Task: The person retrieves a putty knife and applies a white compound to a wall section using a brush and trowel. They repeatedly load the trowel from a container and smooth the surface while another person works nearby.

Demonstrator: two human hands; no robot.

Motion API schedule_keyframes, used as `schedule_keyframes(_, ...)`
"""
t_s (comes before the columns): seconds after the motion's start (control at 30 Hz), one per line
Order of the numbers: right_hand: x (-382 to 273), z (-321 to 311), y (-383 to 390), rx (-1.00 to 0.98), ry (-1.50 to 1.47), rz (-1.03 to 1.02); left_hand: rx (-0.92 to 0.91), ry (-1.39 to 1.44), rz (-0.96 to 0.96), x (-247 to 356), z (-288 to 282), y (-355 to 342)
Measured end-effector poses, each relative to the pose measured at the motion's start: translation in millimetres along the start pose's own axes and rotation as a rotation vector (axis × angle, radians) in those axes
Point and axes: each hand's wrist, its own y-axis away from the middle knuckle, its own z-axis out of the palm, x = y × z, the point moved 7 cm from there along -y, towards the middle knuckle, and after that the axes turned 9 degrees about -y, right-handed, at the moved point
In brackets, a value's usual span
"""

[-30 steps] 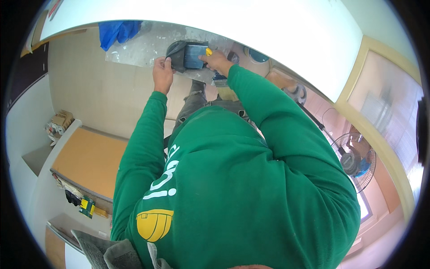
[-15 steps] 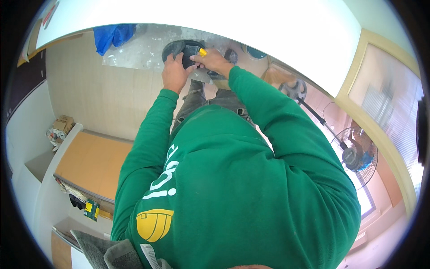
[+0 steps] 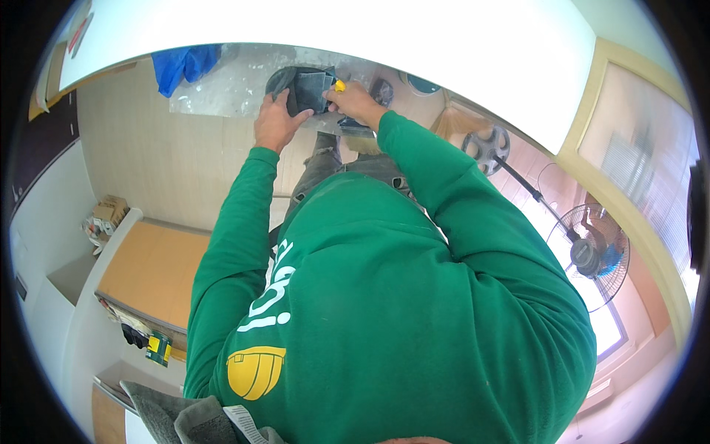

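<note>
My right hand [image 3: 359, 103] is closed around a scraper with a yellow handle [image 3: 339, 86]. A flat dark grey square piece [image 3: 314, 92], which looks like its blade, lies over a round black tub [image 3: 281, 81]. At the tub's near left side is my left hand [image 3: 276, 124], thumb and fingers spread apart, with the fingertips at the dark rim. What the tub holds cannot be made out.
A blurry plastic sheet [image 3: 222, 85] covers the floor around the tub, with a blue bag [image 3: 183, 68] on it. A white panel [image 3: 333, 26] spans the far side. To the right stands a fan [image 3: 586, 255] on a round base [image 3: 488, 148].
My left hand has drawn back to the left and its fingers have spread. The grey square piece shows more fully over the tub. My right hand has shifted slightly and keeps the yellow handle.
</note>
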Motion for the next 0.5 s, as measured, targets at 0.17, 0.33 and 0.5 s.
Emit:
schedule_keyframes(0.17, -6, -4, 4, 0.047, 0.042, -0.075, 0.029, -0.019, -0.015, 17, -4, 3)
schedule_keyframes(0.33, -28, 4, 21, -0.085, 0.119, -0.158, 0.044, -0.034, -0.011, 32, -7, 6)
schedule_keyframes(0.5, -34, 27, 29, -0.244, -0.14, -0.072, 0.06, 0.029, -0.025, 24, -2, 5)
